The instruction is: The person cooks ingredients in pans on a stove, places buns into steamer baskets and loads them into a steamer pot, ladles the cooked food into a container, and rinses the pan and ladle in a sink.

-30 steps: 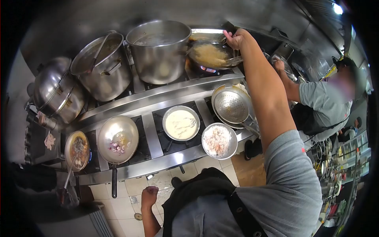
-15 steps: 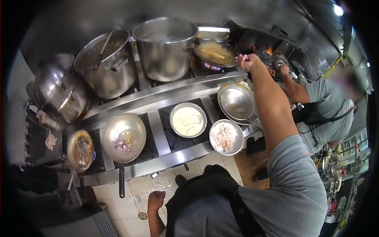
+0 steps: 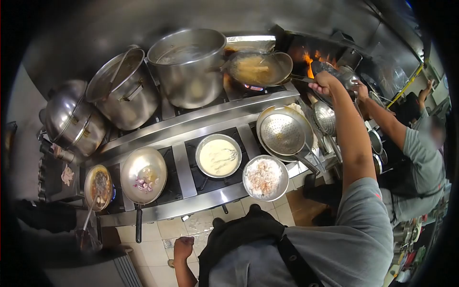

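At the back burner, my right hand [image 3: 321, 84] is closed around the thin handle of a wire strainer or ladle [image 3: 300, 78], whose rounded end reaches over a dark wok [image 3: 253, 70]. Pale golden food floats in the wok's oil above a flame. My left hand [image 3: 183, 248] hangs low over the floor, its fingers curled; nothing shows in them. A bowl of cream-coloured batter with a whisk [image 3: 218, 156] rests on the front burners, beside a bowl of floury pieces [image 3: 266, 177]. Behind these lies a perforated strainer [image 3: 282, 134] on a larger pan.
Two large pots [image 3: 187, 68] [image 3: 121, 88] stand at the back left, near a lidded steamer [image 3: 71, 117]. Front left are a pan with onions [image 3: 144, 175] and a pan of sauce [image 3: 98, 188]. A co-worker [image 3: 423, 158] reaches toward flames [image 3: 310, 64] at right.
My right hand has moved right, away from the wok. My left hand stays low. The co-worker has shifted right, and more flames show behind my right hand.
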